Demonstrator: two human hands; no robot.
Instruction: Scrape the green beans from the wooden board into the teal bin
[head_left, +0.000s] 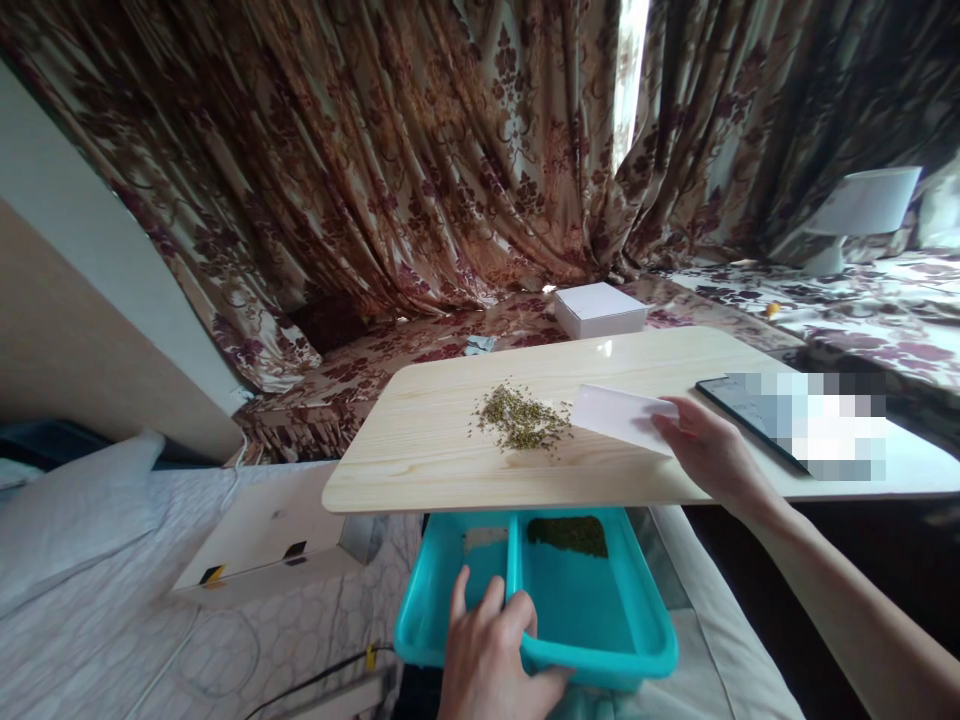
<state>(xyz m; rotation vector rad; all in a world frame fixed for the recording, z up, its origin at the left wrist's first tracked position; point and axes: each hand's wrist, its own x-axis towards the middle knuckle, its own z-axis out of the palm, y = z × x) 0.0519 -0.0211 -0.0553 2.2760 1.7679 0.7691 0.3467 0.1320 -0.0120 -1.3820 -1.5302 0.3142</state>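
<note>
The right hand (688, 432) held a white card (622, 415) by its right end, thumb and fingers closed on the edge. The card was tilted above the table (405, 440), its far end just beside the right side of a loose scatter of small green grains (521, 418). The scatter lay on the middle of the tabletop.

The left hand (491, 650) gripped the near rim of a turquoise bin (585, 610) at the divider, fingers bent and spread over the left compartment, thumb on the right side. The bin stood below the table's near edge. Its right compartment contained dark green grains (574, 536); its left contained pale material (484, 540), too small to identify. A dark-framed flat object (742, 410) lay right of the card.
</note>
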